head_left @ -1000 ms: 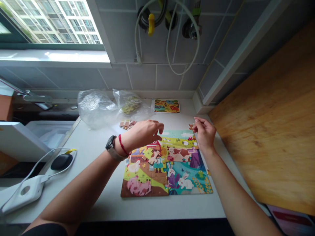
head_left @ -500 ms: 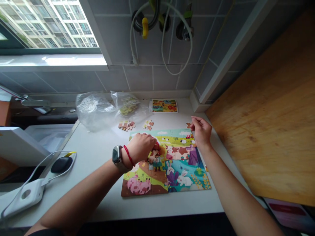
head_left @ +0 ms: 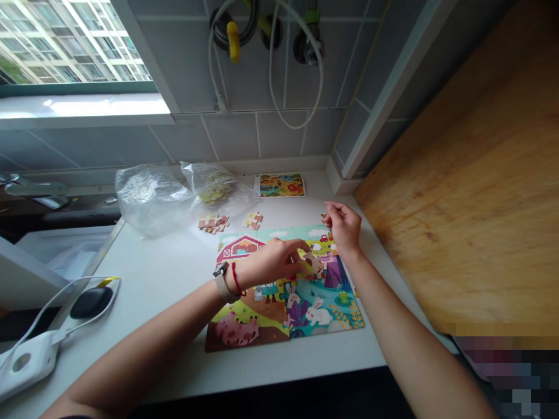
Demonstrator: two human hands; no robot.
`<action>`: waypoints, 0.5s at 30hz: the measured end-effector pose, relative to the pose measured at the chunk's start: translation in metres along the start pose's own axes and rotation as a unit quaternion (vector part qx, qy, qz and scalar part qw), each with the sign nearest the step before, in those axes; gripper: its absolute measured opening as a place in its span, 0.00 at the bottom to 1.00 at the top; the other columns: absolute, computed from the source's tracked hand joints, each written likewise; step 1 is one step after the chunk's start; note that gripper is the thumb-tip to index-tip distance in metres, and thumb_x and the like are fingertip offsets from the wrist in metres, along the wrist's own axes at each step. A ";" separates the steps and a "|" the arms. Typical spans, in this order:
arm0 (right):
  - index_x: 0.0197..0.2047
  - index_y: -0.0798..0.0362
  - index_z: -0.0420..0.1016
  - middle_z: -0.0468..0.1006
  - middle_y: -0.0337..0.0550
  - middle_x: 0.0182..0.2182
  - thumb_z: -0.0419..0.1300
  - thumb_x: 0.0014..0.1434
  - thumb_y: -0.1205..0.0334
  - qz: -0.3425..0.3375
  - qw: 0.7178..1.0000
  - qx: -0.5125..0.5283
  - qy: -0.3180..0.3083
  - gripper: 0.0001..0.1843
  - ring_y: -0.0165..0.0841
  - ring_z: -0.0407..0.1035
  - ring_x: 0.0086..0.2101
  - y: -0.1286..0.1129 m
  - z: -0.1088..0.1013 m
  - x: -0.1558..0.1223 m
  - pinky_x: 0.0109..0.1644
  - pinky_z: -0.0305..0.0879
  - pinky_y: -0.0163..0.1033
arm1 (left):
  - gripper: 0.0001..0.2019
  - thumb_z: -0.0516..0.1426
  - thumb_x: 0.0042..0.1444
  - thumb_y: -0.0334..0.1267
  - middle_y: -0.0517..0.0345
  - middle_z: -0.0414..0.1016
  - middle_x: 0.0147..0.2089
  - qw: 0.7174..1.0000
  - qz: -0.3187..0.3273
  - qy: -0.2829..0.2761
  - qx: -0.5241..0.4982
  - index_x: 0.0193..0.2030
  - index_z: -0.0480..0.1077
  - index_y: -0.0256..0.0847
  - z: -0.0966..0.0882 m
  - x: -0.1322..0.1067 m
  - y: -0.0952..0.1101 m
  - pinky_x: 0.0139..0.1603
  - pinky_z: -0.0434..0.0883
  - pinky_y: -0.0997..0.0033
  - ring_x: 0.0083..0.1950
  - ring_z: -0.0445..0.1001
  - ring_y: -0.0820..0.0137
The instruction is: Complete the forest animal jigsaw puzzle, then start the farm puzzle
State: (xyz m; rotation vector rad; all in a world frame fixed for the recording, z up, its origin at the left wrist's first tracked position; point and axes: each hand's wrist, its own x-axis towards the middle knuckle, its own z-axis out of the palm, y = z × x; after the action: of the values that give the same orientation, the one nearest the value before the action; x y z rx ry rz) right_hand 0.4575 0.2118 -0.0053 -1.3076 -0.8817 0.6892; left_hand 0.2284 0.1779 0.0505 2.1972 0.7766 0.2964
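Observation:
A farm-scene jigsaw puzzle [head_left: 317, 314] lies assembled on the white counter [head_left: 161, 302], showing a red barn, pigs and rabbits. My left hand [head_left: 275, 262] rests over its middle, with the fingertips on loose cream and yellow jigsaw pieces [head_left: 312, 263], and blur hides any grip. My right hand [head_left: 345, 227] hovers at the puzzle's top right edge, pinching a small brown jigsaw piece [head_left: 324, 217] between its fingertips. Two small piles of loose jigsaw pieces [head_left: 213, 223] [head_left: 252, 220] lie just above the puzzle.
Clear plastic bags [head_left: 151, 201] lie behind the pieces, next to a small picture card [head_left: 280, 185]. A wooden board [head_left: 454, 174] borders the counter on the right. A white device [head_left: 26, 364] with a cable and a black oval object [head_left: 91, 302] lie at left.
My left hand has slid right across the puzzle, uncovering the red barn. My right hand stays near the top right edge with its piece. The whole view has shifted slightly.

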 end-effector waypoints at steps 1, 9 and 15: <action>0.39 0.54 0.83 0.74 0.33 0.18 0.68 0.54 0.47 0.002 1.000 0.001 -0.002 0.19 0.28 0.67 0.20 0.001 0.000 0.000 0.24 0.64 0.33 | 0.18 0.63 0.65 0.33 0.62 0.81 0.32 1.000 0.009 0.006 -0.030 0.61 0.73 0.39 0.010 0.003 -0.001 0.32 0.70 0.74 0.30 0.78 0.73; 0.40 0.54 0.82 0.74 0.33 0.18 0.68 0.54 0.47 0.000 1.000 -0.003 -0.009 0.19 0.29 0.68 0.20 0.003 0.001 -0.001 0.24 0.65 0.33 | 0.13 0.66 0.66 0.38 0.49 0.80 0.54 0.987 0.091 0.098 0.092 0.55 0.77 0.40 0.028 0.013 -0.005 0.51 0.77 0.62 0.50 0.80 0.62; 0.40 0.53 0.82 0.74 0.32 0.18 0.67 0.54 0.46 -0.004 1.000 0.010 0.000 0.19 0.29 0.68 0.19 0.000 -0.001 0.002 0.24 0.64 0.33 | 0.12 0.69 0.63 0.40 0.53 0.81 0.55 0.977 0.138 0.014 0.159 0.52 0.80 0.45 0.018 0.001 0.003 0.54 0.76 0.59 0.53 0.78 0.59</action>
State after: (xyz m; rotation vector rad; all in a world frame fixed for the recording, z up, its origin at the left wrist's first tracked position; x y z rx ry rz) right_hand 0.4594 0.2127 -0.0051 -1.2857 -0.8777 0.6906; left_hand 0.2384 0.1661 0.0403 2.6152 0.5625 0.3612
